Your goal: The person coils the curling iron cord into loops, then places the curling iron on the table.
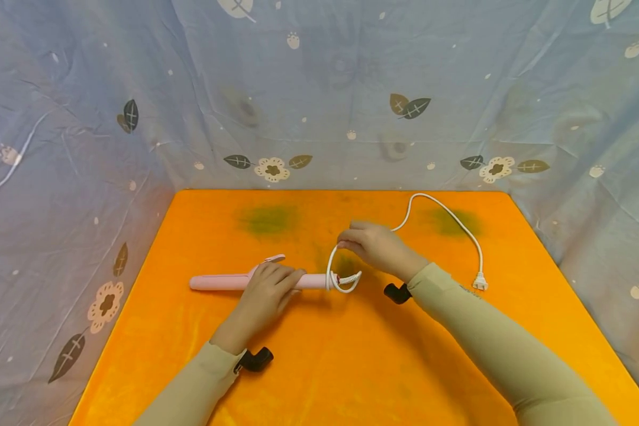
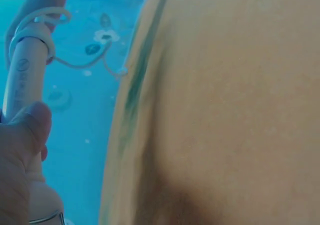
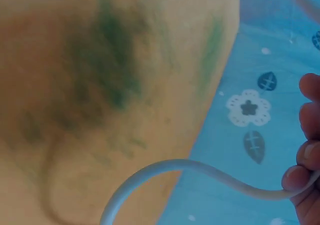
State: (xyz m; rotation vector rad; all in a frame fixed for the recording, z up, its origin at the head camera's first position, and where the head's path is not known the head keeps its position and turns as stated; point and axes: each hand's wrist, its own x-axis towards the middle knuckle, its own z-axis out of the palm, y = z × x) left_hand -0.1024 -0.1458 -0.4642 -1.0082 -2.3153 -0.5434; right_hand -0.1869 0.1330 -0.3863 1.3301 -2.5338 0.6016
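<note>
A pink curling iron [image 1: 314, 281] lies level across the middle of the head view, its barrel pointing left and its lever sticking up. My left hand [image 1: 263, 296] grips it around the middle, the thumb along the handle [image 2: 25, 80] in the left wrist view. The white power cord [image 1: 471, 235] loops around the handle's right end. Just beyond that end, my right hand [image 1: 378, 247] pinches the cord between thumb and fingers. In the right wrist view the cord [image 3: 175, 165] runs in a curve from these fingertips [image 3: 296, 177].
From the right hand the rest of the cord arcs over the back right of the orange table [image 1: 319, 367], ending in a two-pin plug [image 1: 480, 281]. A patterned blue-grey cloth [image 1: 319, 89] hangs behind the table and at both sides. Black mounts [image 1: 258, 360] sit at both wrists.
</note>
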